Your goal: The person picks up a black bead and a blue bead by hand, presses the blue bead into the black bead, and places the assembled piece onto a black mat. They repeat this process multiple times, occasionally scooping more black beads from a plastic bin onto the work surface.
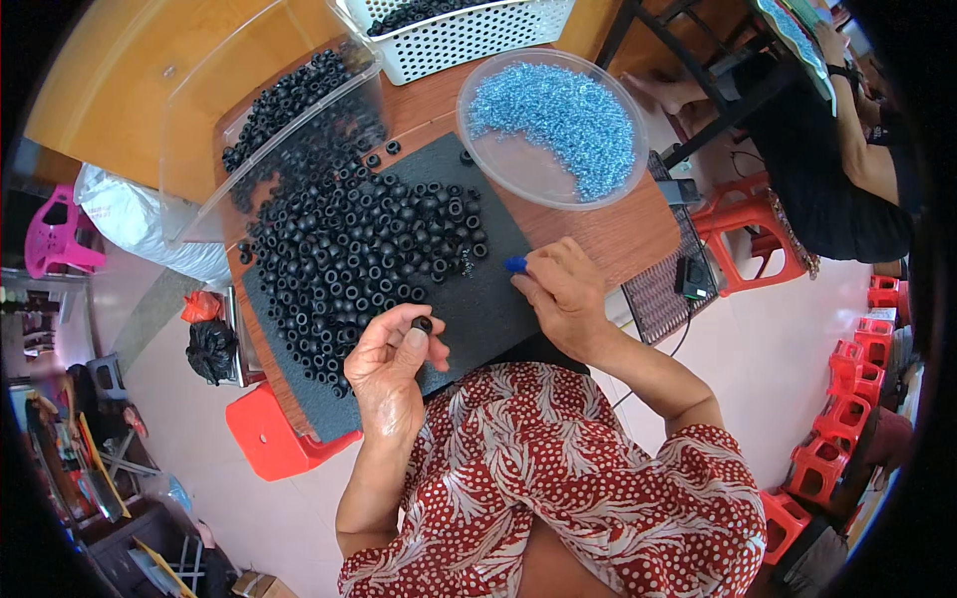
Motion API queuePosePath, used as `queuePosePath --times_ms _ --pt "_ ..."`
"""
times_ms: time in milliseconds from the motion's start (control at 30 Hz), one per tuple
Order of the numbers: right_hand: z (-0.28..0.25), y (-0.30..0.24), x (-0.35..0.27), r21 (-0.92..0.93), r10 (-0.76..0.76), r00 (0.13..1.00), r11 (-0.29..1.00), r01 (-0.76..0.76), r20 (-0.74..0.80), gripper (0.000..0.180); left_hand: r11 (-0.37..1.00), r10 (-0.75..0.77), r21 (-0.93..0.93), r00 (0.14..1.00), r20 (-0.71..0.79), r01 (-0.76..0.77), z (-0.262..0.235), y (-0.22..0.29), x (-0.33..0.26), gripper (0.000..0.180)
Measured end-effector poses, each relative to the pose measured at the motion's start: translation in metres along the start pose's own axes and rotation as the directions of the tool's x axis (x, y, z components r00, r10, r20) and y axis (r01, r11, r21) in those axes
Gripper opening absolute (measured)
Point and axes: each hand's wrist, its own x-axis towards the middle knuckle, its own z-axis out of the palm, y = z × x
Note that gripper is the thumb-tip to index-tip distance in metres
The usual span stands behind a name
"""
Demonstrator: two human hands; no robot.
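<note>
My left hand (391, 371) pinches a small black ring-shaped piece (423, 325) between thumb and fingertips, above the near side of the dark mat (498, 309). To its right, my right hand (570, 299) is closed on a small blue thing (514, 264); its blue end sticks out between thumb and forefinger, and the rest is hidden. A broad pile of black ring-shaped pieces (349, 249) covers the left and middle of the mat. A few tiny shiny bits (467, 265) lie at the pile's right edge.
A tipped clear bin (189, 149) holds more black pieces at the far left. Behind stands a white perforated basket (478, 38). A round clear tray (628, 184) with tiny glittery blue pieces sits far right. Red stools (269, 434) stand around the table; another person (827, 169) sits at far right.
</note>
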Motion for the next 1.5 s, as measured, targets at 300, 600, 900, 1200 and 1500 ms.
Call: queuePosePath --times_ms 300,600,900,1200,1500 --pt "0.022 -0.008 0.007 -0.110 -0.082 0.994 0.990 0.090 0.070 0.017 0.997 -0.059 0.050 0.995 0.078 0.055 0.009 -0.009 -0.008 0.020" --pt "0.022 0.003 0.016 -0.242 -0.064 0.997 0.968 0.070 0.032 0.016 0.988 -0.117 0.110 0.990 0.078 0.108 0.009 -0.023 -0.006 0.020" --pt "0.029 0.005 0.023 -0.144 -0.055 0.995 0.987 0.066 0.080 0.014 0.988 -0.072 0.142 0.996 0.048 0.065 0.011 -0.025 0.003 0.021" --pt "0.025 -0.001 0.013 -0.111 -0.152 0.968 0.978 0.176 0.197 0.013 0.987 -0.056 0.150 0.997 0.045 0.049 0.006 -0.025 0.004 0.021" --pt "0.039 0.001 0.012 -0.149 -0.187 0.967 0.966 0.213 0.171 0.021 0.992 -0.036 0.118 0.999 0.014 0.034 0.008 -0.026 0.004 0.021"
